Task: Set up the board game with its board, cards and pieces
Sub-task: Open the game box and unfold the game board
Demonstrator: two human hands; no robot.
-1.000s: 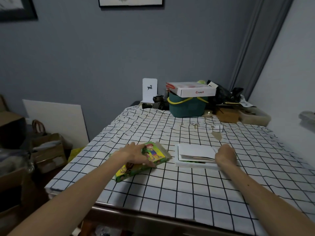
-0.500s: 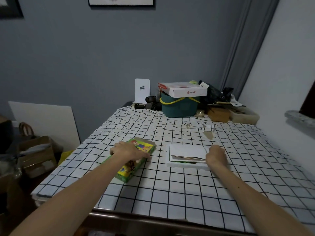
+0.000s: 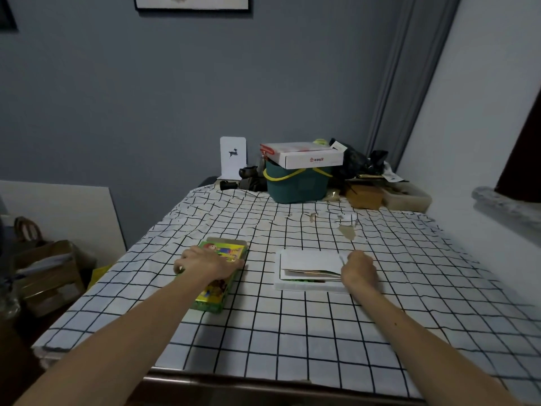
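Note:
A colourful green and yellow game box lid (image 3: 227, 250) lies flat on the checked tablecloth (image 3: 292, 332), left of centre. My left hand (image 3: 209, 265) lies across it, fingers over its left edge and thumb at its right edge, gripping it. To the right sits the shallow white box bottom (image 3: 304, 286) holding a folded white sheet (image 3: 307, 260) on top of brown and green layers. My right hand (image 3: 358, 271) is curled at the right edge of that stack and pinches the sheet's lifted corner. The contents under the sheet are hidden.
At the table's far end stand a green bucket (image 3: 297, 186) with a white carton (image 3: 307, 156) on top, a white card (image 3: 233, 158), dark clutter and a brown box (image 3: 364, 196). Torn paper scraps (image 3: 347, 227) lie beyond the white box. Cardboard boxes (image 3: 44, 273) stand on the floor at left.
My left hand has turned the tilted lid and laid it flat, lengthwise, further from the white box. My right hand has stayed at the sheet's right edge.

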